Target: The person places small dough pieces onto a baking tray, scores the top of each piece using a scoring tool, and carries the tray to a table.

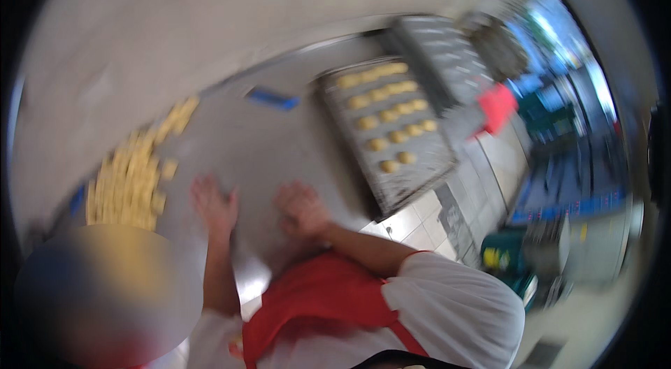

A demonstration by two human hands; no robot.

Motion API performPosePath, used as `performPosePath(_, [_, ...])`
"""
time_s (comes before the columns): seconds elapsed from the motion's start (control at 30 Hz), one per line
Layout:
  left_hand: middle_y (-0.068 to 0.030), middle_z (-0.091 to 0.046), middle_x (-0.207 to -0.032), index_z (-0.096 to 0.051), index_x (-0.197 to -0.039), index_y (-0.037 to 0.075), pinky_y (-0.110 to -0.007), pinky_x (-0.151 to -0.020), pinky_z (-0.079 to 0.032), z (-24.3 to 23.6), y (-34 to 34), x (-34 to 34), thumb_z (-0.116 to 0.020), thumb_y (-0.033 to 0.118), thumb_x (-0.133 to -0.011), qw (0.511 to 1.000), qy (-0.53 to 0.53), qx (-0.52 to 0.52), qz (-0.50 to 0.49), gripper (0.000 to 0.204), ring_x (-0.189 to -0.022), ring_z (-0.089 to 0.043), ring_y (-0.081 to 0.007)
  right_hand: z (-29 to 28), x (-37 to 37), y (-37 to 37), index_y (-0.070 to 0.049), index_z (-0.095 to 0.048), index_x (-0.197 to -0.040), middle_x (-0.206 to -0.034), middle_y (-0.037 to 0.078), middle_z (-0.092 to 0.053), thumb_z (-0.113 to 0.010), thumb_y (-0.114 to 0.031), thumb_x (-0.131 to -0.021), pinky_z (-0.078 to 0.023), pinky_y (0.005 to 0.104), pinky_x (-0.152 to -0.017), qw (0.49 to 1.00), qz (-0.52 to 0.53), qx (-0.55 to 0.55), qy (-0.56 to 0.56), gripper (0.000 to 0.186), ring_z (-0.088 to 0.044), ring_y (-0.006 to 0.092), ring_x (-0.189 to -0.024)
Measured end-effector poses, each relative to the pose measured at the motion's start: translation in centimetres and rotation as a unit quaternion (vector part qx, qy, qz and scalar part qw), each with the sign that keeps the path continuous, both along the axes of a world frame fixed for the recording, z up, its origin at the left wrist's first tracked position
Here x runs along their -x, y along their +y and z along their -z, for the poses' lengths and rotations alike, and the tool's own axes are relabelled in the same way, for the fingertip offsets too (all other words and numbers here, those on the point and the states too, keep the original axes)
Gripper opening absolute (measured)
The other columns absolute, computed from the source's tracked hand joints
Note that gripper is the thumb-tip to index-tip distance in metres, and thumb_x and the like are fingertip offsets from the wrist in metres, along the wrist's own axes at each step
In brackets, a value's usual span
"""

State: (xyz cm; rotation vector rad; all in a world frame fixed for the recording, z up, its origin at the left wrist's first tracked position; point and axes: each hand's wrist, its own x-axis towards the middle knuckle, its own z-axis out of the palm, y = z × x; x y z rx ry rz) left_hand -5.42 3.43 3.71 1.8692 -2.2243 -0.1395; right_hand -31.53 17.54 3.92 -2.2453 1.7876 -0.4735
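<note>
**Evidently within reach: yellow dough on either side of two bare hands**

Head view, blurred by motion. Clock directions run from midway between the hands, twelve toward the top.

The person's hands are apart, low over a grey metal table [244, 145]. The left hand [215, 207] has its fingers loosely spread, nothing visible in it. The right hand [302, 210] appears palm down, fingers bent; whether it covers anything cannot be told.

At nine o'clock, near the left hand, many dough pieces [129, 184] lie packed together, probably placed where that hand reaches easily. At two o'clock, a slanted baking tray [412, 184] holds dough balls [377, 145] in rows, with gaps between many, likely to keep them from sticking. It lies near the right hand, presumably for a short reach.

At twelve o'clock lies a blue tool [276, 98], perhaps a scraper, seemingly set there to leave the palms room. Farther out, between one and two o'clock, is a second tray [447, 54]. A red apron [321, 292], at five o'clock, presumably shields the clothes.
</note>
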Motion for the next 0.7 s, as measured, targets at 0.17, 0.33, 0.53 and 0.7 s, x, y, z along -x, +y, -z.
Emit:
performPosePath(0.17, [-0.0187,-0.053,-0.159,-0.060,-0.152,0.010,-0.056,-0.123,-0.040,-2.6,-2.3,-2.2,-0.080,0.041,-0.094,0.991,0.116,0.016,0.065,0.069,-0.149,-0.047,-0.0422,-1.8,-0.5,0.4,-0.021,-0.056,-0.162,-0.174,0.014,-0.043,-0.073,-0.045,-0.096,-0.028,0.0618,-0.128,0.998,0.021,-0.031,0.044,0.072,-0.038,0.0466,-0.158])
performPosePath(0.33, [-0.0123,-0.062,-0.143,-0.069,-0.138,0.016,-0.047,-0.109,-0.053,-2.7,-9.5,-7.3,-0.081,0.025,-0.091,0.989,0.145,0.031,-0.030,0.050,-0.131,-0.060,-0.0374,-1.4,-0.2,-0.1,-0.021,-0.056,-0.162,-0.176,0.013,-0.041,-0.073,-0.044,-0.095,-0.027,0.0621,-0.128,0.995,0.010,-0.047,0.084,0.073,-0.033,0.0466,-0.160])
performPosePath(0.53, [-0.0163,-0.062,-0.135,-0.067,-0.131,0.012,-0.048,-0.096,-0.062,-5.4,-17.7,-7.9,-0.078,0.018,-0.092,0.995,0.044,-0.067,-0.056,0.040,-0.119,-0.069,-0.0384,-1.2,0.9,0.1,-0.021,-0.055,-0.162,-0.176,0.014,-0.039,-0.073,-0.044,-0.094,-0.026,0.0624,-0.127,0.994,0.015,-0.069,0.084,0.074,-0.030,0.0484,-0.160])
performPosePath(0.7, [-0.0202,-0.061,-0.132,-0.065,-0.129,0.004,-0.050,-0.094,-0.065,-4.2,-23.1,-12.0,-0.074,0.017,-0.094,0.986,0.047,-0.004,-0.162,0.038,-0.110,-0.073,-0.0422,-1.6,0.9,-0.3,-0.021,-0.059,-0.159,-0.175,0.012,-0.041,-0.076,-0.043,-0.092,-0.027,0.0617,-0.126,0.996,0.005,-0.059,0.065,0.073,-0.032,0.0469,-0.159])
